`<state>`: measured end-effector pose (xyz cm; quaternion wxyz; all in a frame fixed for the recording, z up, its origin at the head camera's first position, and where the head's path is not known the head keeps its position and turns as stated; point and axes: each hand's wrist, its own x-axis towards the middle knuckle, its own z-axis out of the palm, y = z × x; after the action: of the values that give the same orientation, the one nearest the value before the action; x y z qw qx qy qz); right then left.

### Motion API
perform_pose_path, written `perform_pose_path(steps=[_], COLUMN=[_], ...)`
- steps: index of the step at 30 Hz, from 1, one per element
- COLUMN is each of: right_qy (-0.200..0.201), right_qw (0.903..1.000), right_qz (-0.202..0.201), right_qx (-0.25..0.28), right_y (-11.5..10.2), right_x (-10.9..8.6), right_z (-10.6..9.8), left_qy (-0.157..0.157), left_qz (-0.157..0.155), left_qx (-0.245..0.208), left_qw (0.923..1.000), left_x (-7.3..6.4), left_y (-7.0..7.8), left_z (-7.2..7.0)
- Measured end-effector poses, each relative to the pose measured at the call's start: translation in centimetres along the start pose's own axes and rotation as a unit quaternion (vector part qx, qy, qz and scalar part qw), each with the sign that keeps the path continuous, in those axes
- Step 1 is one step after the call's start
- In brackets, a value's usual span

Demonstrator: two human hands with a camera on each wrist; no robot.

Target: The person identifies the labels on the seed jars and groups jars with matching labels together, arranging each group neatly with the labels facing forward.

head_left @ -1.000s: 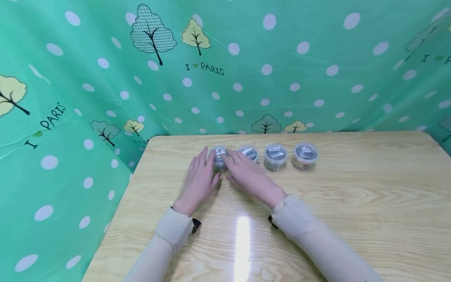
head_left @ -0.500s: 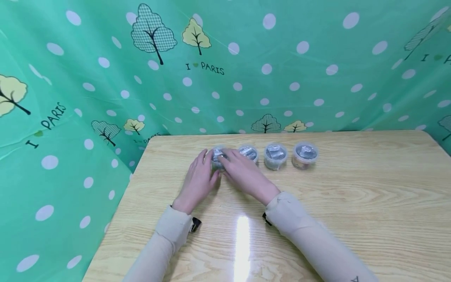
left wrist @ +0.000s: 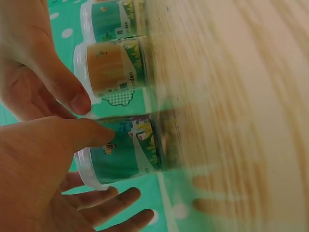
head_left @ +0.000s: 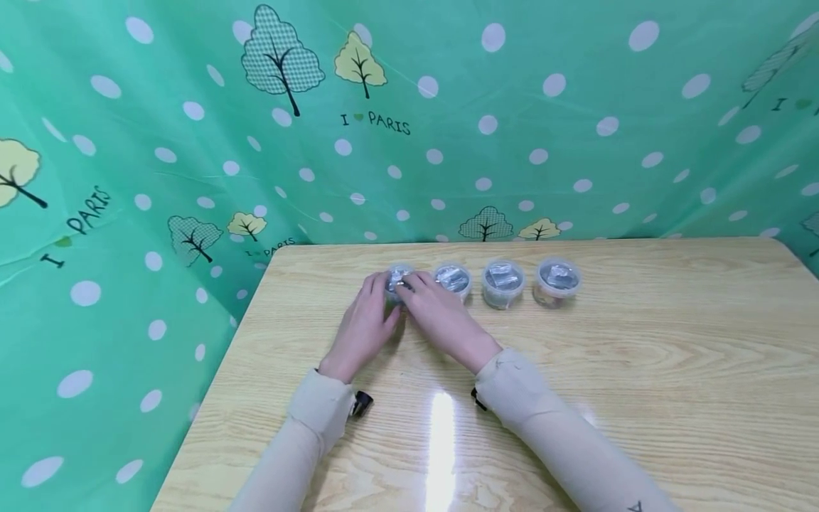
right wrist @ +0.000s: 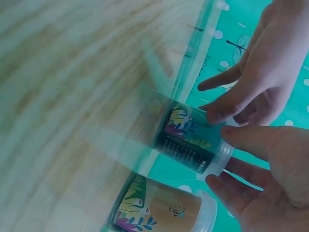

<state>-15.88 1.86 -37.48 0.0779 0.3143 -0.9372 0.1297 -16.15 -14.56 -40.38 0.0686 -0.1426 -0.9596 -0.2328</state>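
Note:
At the left end of a row stands a small plastic tub [head_left: 399,271] with a clear lid. Its side is green with printed flowers and a bee, as the left wrist view shows on this tub [left wrist: 126,157]. My left hand [head_left: 363,326] holds it from the left, thumb on the near side and fingers round the far side. From the right, my right hand [head_left: 444,314] grips the rim of the lid [right wrist: 222,158] between thumb and fingers. The hands hide part of the tub in the head view.
Right of the held tub stand three similar lidded tubs, the nearest [head_left: 453,277] partly behind my right hand, then a middle one [head_left: 502,283] and a far right one [head_left: 557,281]. A wooden table [head_left: 672,370] lies beneath. Green dotted cloth [head_left: 544,128] hangs behind and at left.
My right hand has moved slightly left and closed in on the tub's lid. My left thumb has drawn in against the tub. The other tubs stay in place.

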Motion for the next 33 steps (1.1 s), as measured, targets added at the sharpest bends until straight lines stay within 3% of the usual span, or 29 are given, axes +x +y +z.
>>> perform_pose_path(steps=[12, 24, 33], right_qy=[0.021, 0.024, 0.037], right_qw=[0.9997, 0.9988, 0.9976], right_qz=[0.000, -0.019, -0.033], right_qx=[0.016, 0.037, 0.049], right_y=[0.0, 0.0, 0.2], right_x=[-0.1, -0.4, -1.1], right_z=[0.2, 0.3, -0.4], left_qy=[0.014, 0.007, 0.026], left_qz=[-0.020, -0.033, -0.011], left_qx=[-0.027, -0.080, -0.082], left_qw=[0.9993, 0.9963, 0.9962], left_x=[0.1, -0.2, -0.7], left_y=[0.4, 0.5, 1.2], left_z=[0.1, 0.3, -0.1])
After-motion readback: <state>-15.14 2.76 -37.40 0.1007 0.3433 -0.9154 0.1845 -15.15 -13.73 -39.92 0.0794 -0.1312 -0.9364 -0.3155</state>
